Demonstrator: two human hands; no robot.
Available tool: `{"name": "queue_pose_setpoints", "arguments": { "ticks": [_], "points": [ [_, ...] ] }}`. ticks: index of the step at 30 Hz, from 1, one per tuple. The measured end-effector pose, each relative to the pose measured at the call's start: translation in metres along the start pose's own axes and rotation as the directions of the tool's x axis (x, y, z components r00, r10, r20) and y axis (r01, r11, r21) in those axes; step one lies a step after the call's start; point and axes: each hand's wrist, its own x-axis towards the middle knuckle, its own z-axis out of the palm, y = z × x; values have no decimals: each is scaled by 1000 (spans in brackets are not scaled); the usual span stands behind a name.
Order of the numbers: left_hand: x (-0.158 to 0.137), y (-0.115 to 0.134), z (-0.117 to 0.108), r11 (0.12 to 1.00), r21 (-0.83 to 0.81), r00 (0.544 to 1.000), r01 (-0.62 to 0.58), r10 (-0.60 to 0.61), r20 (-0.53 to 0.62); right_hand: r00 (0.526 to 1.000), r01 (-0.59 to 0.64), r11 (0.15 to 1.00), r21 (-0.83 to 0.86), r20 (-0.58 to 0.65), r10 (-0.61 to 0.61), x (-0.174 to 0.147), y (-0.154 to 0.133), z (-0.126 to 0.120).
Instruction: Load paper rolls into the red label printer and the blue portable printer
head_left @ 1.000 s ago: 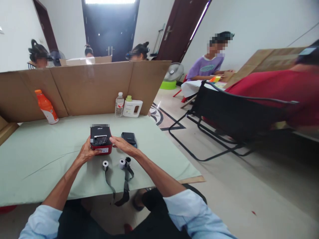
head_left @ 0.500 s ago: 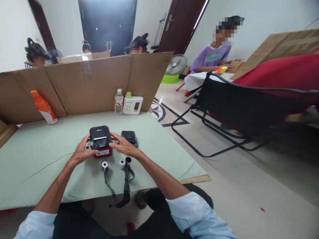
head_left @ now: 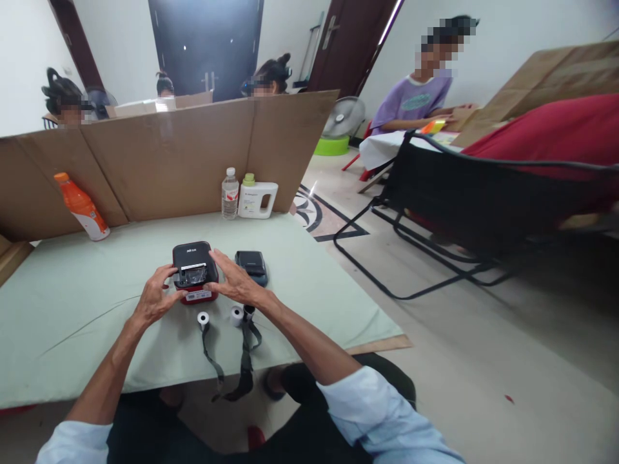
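Right hand [head_left: 236,281] has been loosened, its fingers lifted along the black-and-red device [head_left: 195,272], with left hand [head_left: 155,298] likewise spread, the weight seemingly left to the table [head_left: 309,277].

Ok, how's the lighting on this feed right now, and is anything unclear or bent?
Head view, lighting: small bright glints on the dark double door, deep shade beneath the black chair. Head view, sharpness: the black and red device is fairly clear, but its fine print is unreadable. Head view, distortion: the maroon door leans, perhaps from the wide lens.
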Motion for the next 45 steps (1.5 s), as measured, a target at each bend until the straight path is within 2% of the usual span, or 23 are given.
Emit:
{"name": "queue_pose_setpoints", "arguments": {
  "ticks": [4,8,10,19,28,45],
  "points": [
    [-10,5,6,994,92,996,-55,61,-58,998,15,994,109,64,-22,-7,-10,-2],
    [-13,3,9,985,137,990,-104,116,-86,993,-103,985,141,63,95,-10,-14,5],
    [-13,1,9,985,138,990,-102,114,-83,991,-128,981,145,52,121,-11,-15,8],
    [-12,-3,6,988,122,991,-96,107,-84,995,-97,985,144,21,95,-12,-20,10],
    [-10,-2,4,990,112,993,-90,98,-67,985,-171,980,104,13,171,-11,-23,11],
    [-9,-2,6,984,154,995,-92,98,-31,987,-158,981,110,-14,161,-12,-19,15]
  ]
}}
